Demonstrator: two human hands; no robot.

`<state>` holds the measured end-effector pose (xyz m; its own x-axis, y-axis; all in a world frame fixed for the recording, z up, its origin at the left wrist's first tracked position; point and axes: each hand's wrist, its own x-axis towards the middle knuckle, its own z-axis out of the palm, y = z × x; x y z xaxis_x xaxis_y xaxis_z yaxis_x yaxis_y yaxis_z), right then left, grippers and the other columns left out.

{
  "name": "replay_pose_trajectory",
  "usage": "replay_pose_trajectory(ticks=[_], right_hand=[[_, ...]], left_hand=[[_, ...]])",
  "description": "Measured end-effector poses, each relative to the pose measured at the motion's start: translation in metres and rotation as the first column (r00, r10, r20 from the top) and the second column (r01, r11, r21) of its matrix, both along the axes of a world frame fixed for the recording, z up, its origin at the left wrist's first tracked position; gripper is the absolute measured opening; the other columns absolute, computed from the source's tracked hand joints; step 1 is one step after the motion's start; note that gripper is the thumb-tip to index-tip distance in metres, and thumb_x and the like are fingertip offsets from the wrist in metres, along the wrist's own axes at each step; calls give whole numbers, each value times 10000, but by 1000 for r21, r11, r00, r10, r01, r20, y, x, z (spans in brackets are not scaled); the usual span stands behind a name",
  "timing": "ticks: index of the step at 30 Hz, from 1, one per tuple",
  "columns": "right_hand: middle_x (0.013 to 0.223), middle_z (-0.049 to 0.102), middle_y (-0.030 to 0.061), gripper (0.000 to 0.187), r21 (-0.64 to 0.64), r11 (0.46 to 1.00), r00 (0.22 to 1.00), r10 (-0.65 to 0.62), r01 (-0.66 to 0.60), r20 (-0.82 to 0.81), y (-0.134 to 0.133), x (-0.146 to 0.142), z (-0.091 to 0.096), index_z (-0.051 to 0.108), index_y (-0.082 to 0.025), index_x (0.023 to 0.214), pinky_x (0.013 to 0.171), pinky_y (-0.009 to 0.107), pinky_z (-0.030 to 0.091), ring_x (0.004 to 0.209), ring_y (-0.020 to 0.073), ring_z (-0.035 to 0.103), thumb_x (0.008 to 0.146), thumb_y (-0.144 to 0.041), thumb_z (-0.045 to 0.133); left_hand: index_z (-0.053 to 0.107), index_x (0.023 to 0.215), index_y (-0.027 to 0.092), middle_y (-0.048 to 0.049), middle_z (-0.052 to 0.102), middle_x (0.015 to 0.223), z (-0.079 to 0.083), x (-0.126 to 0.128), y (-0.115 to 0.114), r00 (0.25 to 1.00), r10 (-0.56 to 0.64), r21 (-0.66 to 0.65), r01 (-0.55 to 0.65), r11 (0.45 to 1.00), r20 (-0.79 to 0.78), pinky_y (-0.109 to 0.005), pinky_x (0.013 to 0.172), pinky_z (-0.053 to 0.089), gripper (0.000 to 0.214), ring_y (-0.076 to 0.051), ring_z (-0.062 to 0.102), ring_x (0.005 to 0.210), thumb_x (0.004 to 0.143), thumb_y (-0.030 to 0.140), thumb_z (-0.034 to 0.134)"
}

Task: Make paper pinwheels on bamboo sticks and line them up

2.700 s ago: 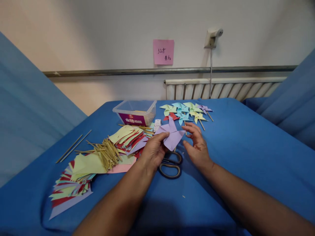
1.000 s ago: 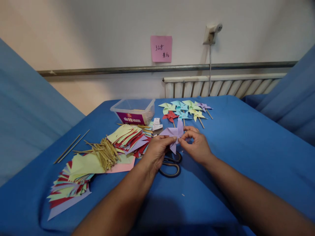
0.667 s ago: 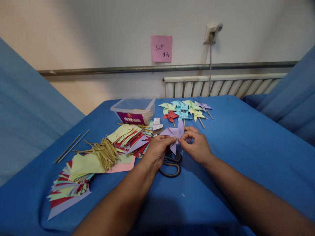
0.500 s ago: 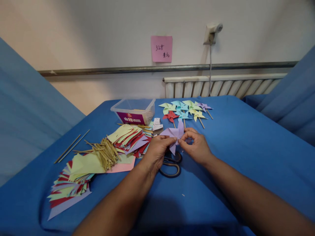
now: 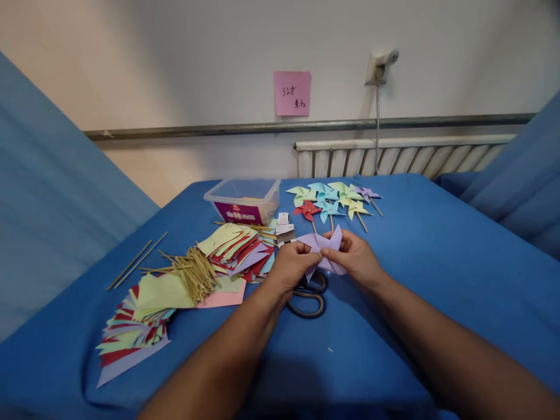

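A purple paper pinwheel (image 5: pixel 321 240) is held between both hands above the table. My left hand (image 5: pixel 294 265) pinches its left side. My right hand (image 5: pixel 355 258) grips it from the right, the thumb pressed near the centre. Its folded blades fan out around the fingers; whether a pin or stick is attached is hidden. Below the hands lie scissors with black handles (image 5: pixel 310 303), their blades hidden. Just beyond the left hand stands a small open cardboard box (image 5: pixel 286 228). Behind the hands lie several finished pinwheels on sticks, among them a red pinwheel (image 5: pixel 307 210).
A pile of short wooden sticks (image 5: pixel 198 274) lies left of the hands, between stacks of coloured paper (image 5: pixel 231 244) and fanned paper pieces (image 5: pixel 131 335). Two long sticks (image 5: pixel 136 261) rest farther left. A clear plastic tub (image 5: pixel 245 201) stands at the back of the blue-covered table (image 5: pixel 437 262).
My right thumb has moved onto the pinwheel's centre, and the right hand now grips more of the paper. The pinwheel has turned slightly. The whole view has shifted a little.
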<state>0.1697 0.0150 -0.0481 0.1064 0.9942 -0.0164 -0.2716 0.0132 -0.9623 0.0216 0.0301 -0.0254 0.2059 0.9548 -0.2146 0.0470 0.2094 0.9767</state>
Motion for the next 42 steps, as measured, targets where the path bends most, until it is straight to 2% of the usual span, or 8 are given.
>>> replay_pose_trajectory(ticks=[5,10,15,19,25,32,39,42], right_hand=[[731,693,-21,467,21,995,995,-94,95,-42,1,-5,-6,619,-185,899,658,293,494,650,149,625,538,-338,873],[736,682,-17,446,99,989,994,-114,113,4,1,-8,-6,607,-194,884,659,302,496,664,160,627,571,-387,860],[806,688,9,388,162,969,981,-193,188,16,5,0,-6,631,-193,925,701,299,491,738,154,629,684,-459,778],[806,688,14,347,136,960,964,-256,245,71,13,7,-15,649,-190,876,728,295,490,767,153,636,672,-436,783],[767,691,26,244,171,977,934,-173,125,311,16,7,-36,684,-188,895,640,296,492,695,174,654,781,-404,680],[990,671,49,201,403,905,679,-212,-135,703,11,-14,-30,738,-233,972,857,309,496,939,179,647,872,-226,564],[1080,668,95,262,112,969,164,-76,-220,983,36,-61,3,729,-237,1073,824,314,477,991,228,641,915,-255,521],[1120,688,139,274,8,984,72,5,-178,997,46,-73,14,722,-198,1083,795,328,484,986,262,665,895,-228,526]], left_hand=[[614,635,154,10,571,588,-2,4,-1,992,24,56,-31,998,122,-207,501,334,219,-78,462,508,579,275,788],[638,620,148,10,584,576,-1,3,0,997,32,116,-40,992,72,-208,495,333,228,-80,464,504,579,297,805],[628,606,137,15,591,547,1,-6,12,972,158,100,-177,979,174,-207,481,364,205,-86,491,476,563,238,801],[624,637,124,-9,629,586,10,-20,28,864,271,-13,-293,956,425,-219,509,453,160,-104,548,497,595,156,775],[644,731,111,-20,660,639,29,-34,41,671,431,-189,-405,895,603,-219,540,510,107,-111,596,538,713,6,637],[643,689,104,-16,661,626,23,-32,41,666,397,-131,-413,901,632,-215,526,490,97,-106,593,518,698,9,660],[651,675,103,-16,659,615,12,-34,46,695,366,-101,-392,915,620,-219,522,475,71,-111,592,523,670,39,680],[647,683,118,-11,666,626,12,-34,46,692,371,-117,-385,915,619,-214,521,475,88,-113,601,534,663,41,685]])
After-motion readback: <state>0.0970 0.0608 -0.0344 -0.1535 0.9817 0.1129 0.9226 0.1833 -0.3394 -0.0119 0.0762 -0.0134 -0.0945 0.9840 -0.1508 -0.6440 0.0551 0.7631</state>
